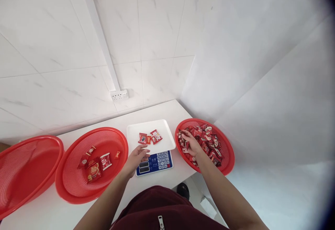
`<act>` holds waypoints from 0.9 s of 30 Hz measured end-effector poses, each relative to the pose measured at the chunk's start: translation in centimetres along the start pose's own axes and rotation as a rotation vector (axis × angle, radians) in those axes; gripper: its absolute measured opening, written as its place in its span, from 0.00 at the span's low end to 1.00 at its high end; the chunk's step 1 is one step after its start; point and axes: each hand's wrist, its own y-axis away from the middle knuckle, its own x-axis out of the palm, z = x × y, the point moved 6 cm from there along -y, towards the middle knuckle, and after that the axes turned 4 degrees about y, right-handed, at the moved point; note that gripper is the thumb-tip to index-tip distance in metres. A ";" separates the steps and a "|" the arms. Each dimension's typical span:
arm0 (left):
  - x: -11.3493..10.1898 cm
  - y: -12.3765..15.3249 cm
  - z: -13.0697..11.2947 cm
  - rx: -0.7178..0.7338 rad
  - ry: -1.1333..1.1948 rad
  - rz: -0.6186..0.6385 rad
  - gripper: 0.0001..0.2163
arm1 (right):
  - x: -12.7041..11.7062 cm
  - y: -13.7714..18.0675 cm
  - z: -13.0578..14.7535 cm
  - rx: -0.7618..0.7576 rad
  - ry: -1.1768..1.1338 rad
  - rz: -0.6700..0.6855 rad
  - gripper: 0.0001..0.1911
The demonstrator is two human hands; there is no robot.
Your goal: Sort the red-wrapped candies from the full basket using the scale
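My right hand [191, 144] reaches into the right red basket [229, 158], which is filled with small red snack packets [209, 143]. Its fingers are curled round a red snack packet [183, 139] at the basket's left side, partly hidden by the fingers. My left hand [136, 158] holds nothing; its fingers are apart, above the front left of the blue weighing scale [159, 163] and near its white tray [163, 148]. On the tray lie a red packet [142, 138], a red-and-white packet [156, 136] and a small orange-red packet [148, 140].
Left of the scale stands another red basket [91, 198] with several packets [94, 171] inside. A further red basket [34, 167] is at the far left. All rest on a white table [154, 113] against a tiled wall [162, 80] with a socket strip [119, 94].
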 end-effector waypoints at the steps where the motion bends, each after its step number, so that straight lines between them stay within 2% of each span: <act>1: 0.9 0.0 -0.3 -0.002 0.031 0.031 0.22 | 2.2 0.6 0.9 0.004 -0.078 0.112 0.22; 4: 3.1 0.0 -1.2 -0.003 0.144 0.117 0.23 | 8.6 3.0 2.5 0.056 -0.130 0.410 0.25; 6: 3.9 -0.1 -1.4 -0.006 0.209 0.162 0.23 | 11.8 4.3 2.8 0.048 -0.082 0.558 0.26; 9: 3.2 -0.6 -0.6 -0.038 0.286 0.137 0.18 | 14.1 5.1 2.0 0.034 -0.008 0.617 0.29; 11: 1.9 -1.0 0.4 -0.069 0.348 0.042 0.13 | 14.2 4.7 0.8 0.065 0.025 0.552 0.31; 14: -0.3 -1.3 1.6 -0.090 0.417 -0.121 0.09 | 13.2 3.5 -1.0 0.171 0.077 0.416 0.29; 17: -1.3 -1.3 2.0 -0.107 0.415 -0.213 0.07 | 12.7 2.4 -1.9 0.264 0.018 0.301 0.29; 21: -1.3 -1.3 2.3 -0.136 0.380 -0.202 0.06 | 12.8 1.3 -1.3 0.251 -0.177 0.210 0.36; 24: -1.5 -1.5 2.9 -0.156 0.359 -0.196 0.07 | 11.8 0.7 -1.8 0.275 -0.143 0.083 0.37; 27: -1.4 -1.8 3.5 -0.178 0.350 -0.185 0.08 | 10.0 0.2 -3.0 0.255 -0.087 -0.045 0.33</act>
